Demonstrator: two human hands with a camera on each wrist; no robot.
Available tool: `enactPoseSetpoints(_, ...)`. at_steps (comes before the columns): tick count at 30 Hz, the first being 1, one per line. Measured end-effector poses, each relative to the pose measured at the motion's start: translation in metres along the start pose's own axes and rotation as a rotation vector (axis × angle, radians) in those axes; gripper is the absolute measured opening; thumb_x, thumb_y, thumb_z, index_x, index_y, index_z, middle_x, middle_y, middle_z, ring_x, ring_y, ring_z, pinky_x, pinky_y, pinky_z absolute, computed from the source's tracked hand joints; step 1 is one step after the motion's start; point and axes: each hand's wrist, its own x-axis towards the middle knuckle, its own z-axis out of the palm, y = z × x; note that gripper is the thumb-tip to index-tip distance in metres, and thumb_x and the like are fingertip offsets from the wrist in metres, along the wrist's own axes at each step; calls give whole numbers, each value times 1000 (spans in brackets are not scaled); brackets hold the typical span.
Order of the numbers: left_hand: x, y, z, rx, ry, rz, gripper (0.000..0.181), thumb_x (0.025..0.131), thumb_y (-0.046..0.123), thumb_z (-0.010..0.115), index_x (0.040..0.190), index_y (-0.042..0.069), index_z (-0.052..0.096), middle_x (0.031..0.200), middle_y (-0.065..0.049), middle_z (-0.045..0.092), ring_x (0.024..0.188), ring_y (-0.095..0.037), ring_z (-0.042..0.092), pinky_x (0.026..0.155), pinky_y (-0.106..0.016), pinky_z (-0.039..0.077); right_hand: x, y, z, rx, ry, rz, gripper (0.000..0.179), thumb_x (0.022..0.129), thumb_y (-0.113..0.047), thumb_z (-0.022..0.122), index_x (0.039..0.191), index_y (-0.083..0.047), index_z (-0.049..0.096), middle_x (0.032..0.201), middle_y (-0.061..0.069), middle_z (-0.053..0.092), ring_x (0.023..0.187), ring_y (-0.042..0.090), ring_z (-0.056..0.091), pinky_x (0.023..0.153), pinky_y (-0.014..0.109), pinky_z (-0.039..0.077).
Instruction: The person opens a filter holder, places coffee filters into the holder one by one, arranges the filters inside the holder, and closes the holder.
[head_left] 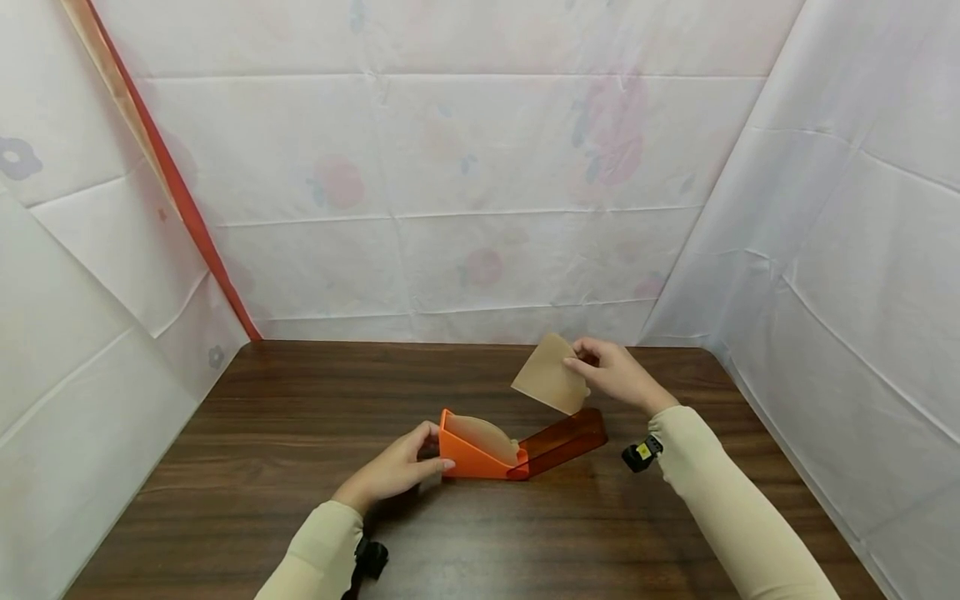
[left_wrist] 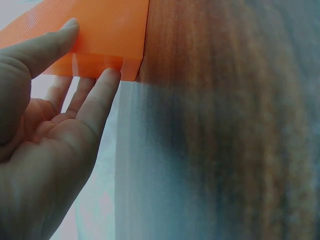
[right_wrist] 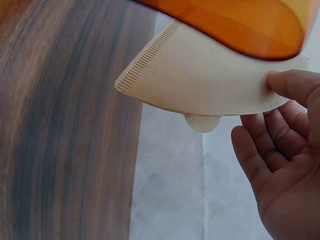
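Note:
An orange filter holder (head_left: 480,454) stands on the table, its translucent amber lid (head_left: 566,440) swung down to the right. Inside it shows the curved edge of more brown paper filters (head_left: 483,435). My left hand (head_left: 397,468) grips the holder's left end, thumb on the front face and fingers (left_wrist: 102,92) against the end wall. Above the lid, my right hand (head_left: 613,371) pinches a brown cone coffee filter (head_left: 551,375) by its right edge between thumb and fingers. In the right wrist view, the filter's crimped seam and a small rounded tab show, with the lid overlapping its top.
The dark wood-grain table (head_left: 300,417) runs back to a white patterned sheet (head_left: 480,167), with more sheets hanging at both sides. A red strip (head_left: 180,183) runs down the left corner. Each wrist wears a small black camera.

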Motion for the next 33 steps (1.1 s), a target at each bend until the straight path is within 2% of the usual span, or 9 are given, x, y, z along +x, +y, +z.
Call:
enactPoseSetpoints(7, -1, 1, -1, -10, 1, -6, 33, 99, 19, 67, 125, 6, 51, 121, -6, 63, 114, -25, 59, 92, -38, 50, 0, -15, -4, -1, -7, -12, 15, 102, -31, 62, 106, -17, 66, 84, 4, 63, 66, 24, 57, 57, 35, 51)
enactPoseSetpoints(15, 0, 1, 0, -9, 6, 3, 33, 99, 17, 67, 125, 6, 51, 120, -6, 63, 114, -25, 59, 91, -36, 50, -1, -25, -7, -3, -22, -18, 16, 101, -33, 62, 105, -18, 66, 84, 3, 62, 66, 26, 56, 57, 34, 50)
enactPoseSetpoints(20, 0, 1, 1, 0, 14, -2, 32, 98, 18, 68, 124, 7, 52, 120, -5, 63, 114, -25, 60, 91, -38, 50, -2, -34, -9, 1, -15, -57, 17, 101, -34, 63, 106, -18, 66, 85, 3, 62, 67, 29, 58, 57, 33, 50)
enactPoseSetpoints(26, 0, 1, 1, 0, 17, -10, 32, 98, 18, 68, 123, 7, 52, 120, -6, 64, 114, -26, 60, 91, -39, 50, -3, -47, -10, 5, -7, -115, 14, 101, -32, 63, 105, -18, 65, 85, 1, 63, 66, 23, 59, 56, 32, 50)
enactPoseSetpoints(33, 0, 1, 0, 2, 13, -16, 32, 98, 19, 68, 123, 7, 51, 120, -6, 64, 114, -25, 60, 91, -38, 51, -4, -57, -5, 40, -16, -172, 11, 100, -26, 65, 102, -16, 66, 85, 1, 64, 68, 23, 61, 58, 31, 52)
